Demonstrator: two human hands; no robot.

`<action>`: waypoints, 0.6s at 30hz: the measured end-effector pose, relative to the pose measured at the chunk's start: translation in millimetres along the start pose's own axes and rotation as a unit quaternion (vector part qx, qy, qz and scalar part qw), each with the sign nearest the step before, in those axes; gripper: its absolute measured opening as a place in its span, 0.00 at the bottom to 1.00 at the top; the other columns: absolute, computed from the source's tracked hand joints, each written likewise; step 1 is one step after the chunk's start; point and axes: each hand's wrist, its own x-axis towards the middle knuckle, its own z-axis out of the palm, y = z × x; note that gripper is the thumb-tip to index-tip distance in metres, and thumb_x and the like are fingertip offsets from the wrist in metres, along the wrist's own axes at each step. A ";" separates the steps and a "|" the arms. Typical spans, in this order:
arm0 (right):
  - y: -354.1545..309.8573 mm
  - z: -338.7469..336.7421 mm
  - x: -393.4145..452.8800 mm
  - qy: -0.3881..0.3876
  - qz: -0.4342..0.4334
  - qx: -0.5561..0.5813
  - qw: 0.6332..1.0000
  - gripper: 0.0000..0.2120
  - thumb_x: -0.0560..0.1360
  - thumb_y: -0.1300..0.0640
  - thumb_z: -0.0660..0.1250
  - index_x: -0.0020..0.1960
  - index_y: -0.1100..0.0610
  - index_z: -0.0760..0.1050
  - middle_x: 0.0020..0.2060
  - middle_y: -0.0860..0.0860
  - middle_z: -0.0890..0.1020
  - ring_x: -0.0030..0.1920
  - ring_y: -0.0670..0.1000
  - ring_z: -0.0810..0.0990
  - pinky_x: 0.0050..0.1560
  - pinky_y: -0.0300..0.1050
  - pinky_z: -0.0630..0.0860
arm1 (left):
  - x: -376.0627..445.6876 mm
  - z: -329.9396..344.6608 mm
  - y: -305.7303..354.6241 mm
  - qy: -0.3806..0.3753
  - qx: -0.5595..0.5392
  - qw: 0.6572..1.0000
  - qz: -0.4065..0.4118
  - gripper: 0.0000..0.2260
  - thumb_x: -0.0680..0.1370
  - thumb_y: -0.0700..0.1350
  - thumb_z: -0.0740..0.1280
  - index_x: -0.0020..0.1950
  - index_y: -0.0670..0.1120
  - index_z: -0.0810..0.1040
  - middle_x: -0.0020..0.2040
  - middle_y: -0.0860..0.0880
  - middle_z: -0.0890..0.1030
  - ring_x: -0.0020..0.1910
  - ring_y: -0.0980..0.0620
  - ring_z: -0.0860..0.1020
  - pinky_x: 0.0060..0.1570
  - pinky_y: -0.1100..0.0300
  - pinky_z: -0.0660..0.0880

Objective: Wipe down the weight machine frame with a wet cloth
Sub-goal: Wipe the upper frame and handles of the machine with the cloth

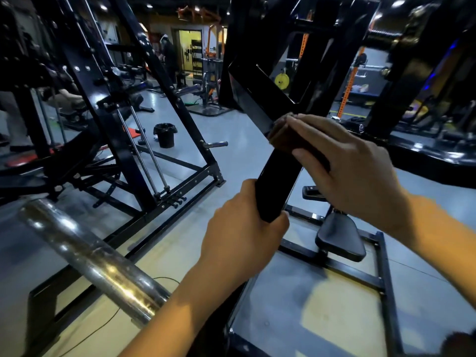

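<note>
A black slanted bar of the weight machine frame (277,173) runs from upper left to lower centre. My left hand (239,228) grips the lower end of that bar, fingers curled round it. Higher up, a dark brown cloth (282,136) is wrapped over the bar. My right hand (342,161) holds the cloth against the bar, fingers on top and thumb along the side. Part of the cloth is hidden under the palm.
A chrome barbell sleeve (92,256) juts in at lower left. A black padded seat (340,235) and base frame (386,279) lie below the bar. Another black machine (123,119) stands left, a black bin (165,135) on the grey floor behind it. A person stands far back.
</note>
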 end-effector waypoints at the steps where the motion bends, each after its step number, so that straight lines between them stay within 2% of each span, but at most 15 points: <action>1: -5.0 1.5 -2.6 -0.002 0.003 0.007 1.000 0.22 0.86 0.44 0.59 0.79 0.45 0.68 0.75 0.43 0.72 0.60 0.54 0.83 0.41 0.52 0.84 | 0.0 -0.1 -0.4 0.000 -0.001 1.000 0.000 0.16 0.75 0.61 0.68 0.56 0.58 0.67 0.43 0.56 0.79 0.42 0.50 0.80 0.44 0.48 0.80; 3: -18.2 2.3 -13.8 -0.026 -0.017 0.021 0.999 0.23 0.86 0.44 0.57 0.79 0.45 0.67 0.76 0.43 0.71 0.60 0.53 0.83 0.40 0.52 0.84 | -0.1 -0.4 -0.2 -0.001 -0.008 1.000 0.003 0.15 0.75 0.61 0.67 0.55 0.58 0.67 0.42 0.55 0.80 0.41 0.51 0.80 0.43 0.48 0.80; 6: -23.0 -1.8 -22.5 -0.052 -0.051 0.014 0.997 0.23 0.86 0.43 0.56 0.80 0.43 0.66 0.76 0.42 0.71 0.58 0.51 0.84 0.37 0.47 0.81 | -0.1 -1.9 1.2 0.000 -0.006 1.000 0.007 0.14 0.75 0.61 0.67 0.55 0.58 0.68 0.41 0.55 0.80 0.41 0.52 0.80 0.43 0.48 0.80; 12: -12.7 -0.8 -14.2 -0.021 0.009 0.011 1.000 0.23 0.86 0.42 0.57 0.80 0.43 0.66 0.76 0.42 0.70 0.59 0.55 0.84 0.40 0.53 0.83 | -2.4 -4.5 5.3 0.004 -0.002 1.000 -0.006 0.16 0.76 0.60 0.69 0.58 0.56 0.70 0.45 0.56 0.80 0.46 0.50 0.79 0.47 0.49 0.80; 18: -25.7 3.6 -28.6 -0.024 -0.047 0.006 0.999 0.22 0.87 0.44 0.57 0.79 0.46 0.68 0.75 0.44 0.73 0.59 0.51 0.83 0.38 0.47 0.81 | -1.6 -3.6 2.7 -0.003 -0.023 1.000 0.005 0.15 0.76 0.59 0.69 0.57 0.56 0.69 0.42 0.55 0.80 0.42 0.51 0.80 0.44 0.49 0.80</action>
